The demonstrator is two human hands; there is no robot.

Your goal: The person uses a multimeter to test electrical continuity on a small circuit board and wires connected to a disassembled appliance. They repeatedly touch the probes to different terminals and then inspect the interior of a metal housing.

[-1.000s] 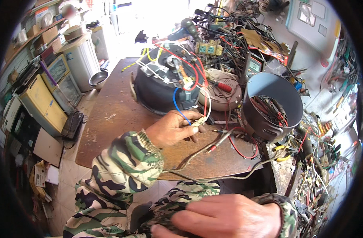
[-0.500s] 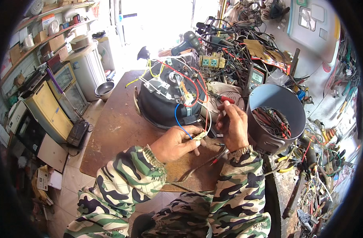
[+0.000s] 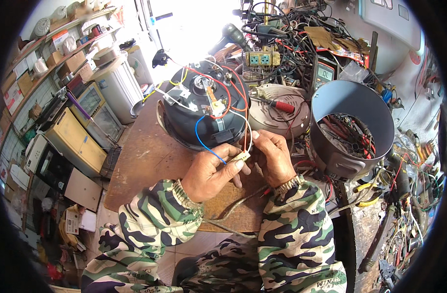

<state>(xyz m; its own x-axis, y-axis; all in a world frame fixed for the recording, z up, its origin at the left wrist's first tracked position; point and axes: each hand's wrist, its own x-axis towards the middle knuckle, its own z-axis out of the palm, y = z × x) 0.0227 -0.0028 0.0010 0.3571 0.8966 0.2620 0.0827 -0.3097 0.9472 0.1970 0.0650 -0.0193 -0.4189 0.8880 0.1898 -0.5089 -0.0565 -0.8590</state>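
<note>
A small cream terminal block is pinched between the thumb and fingers of my left hand. A blue wire enters it from the left; a red wire and a white wire run down to its other end. Close beside it, my right hand has its fingers closed against the white wire; part of that grip is hidden. These wires come from a round black appliance body, bottom up on the table, with a metal bracket, terminals and yellow leads showing. A red-handled probe or tool lies on a beige vented cover.
Right of the cover stands a grey pot-shaped housing with cables inside. A multimeter and a socket strip sit behind, among heaped cables. A grey cord lies across the brown table. Shelves and cabinets line the left.
My right hand has left the red-handled item, which now rests on the beige cover, and moved left to the wires by the terminal block. My left hand keeps its hold. The view has shifted.
</note>
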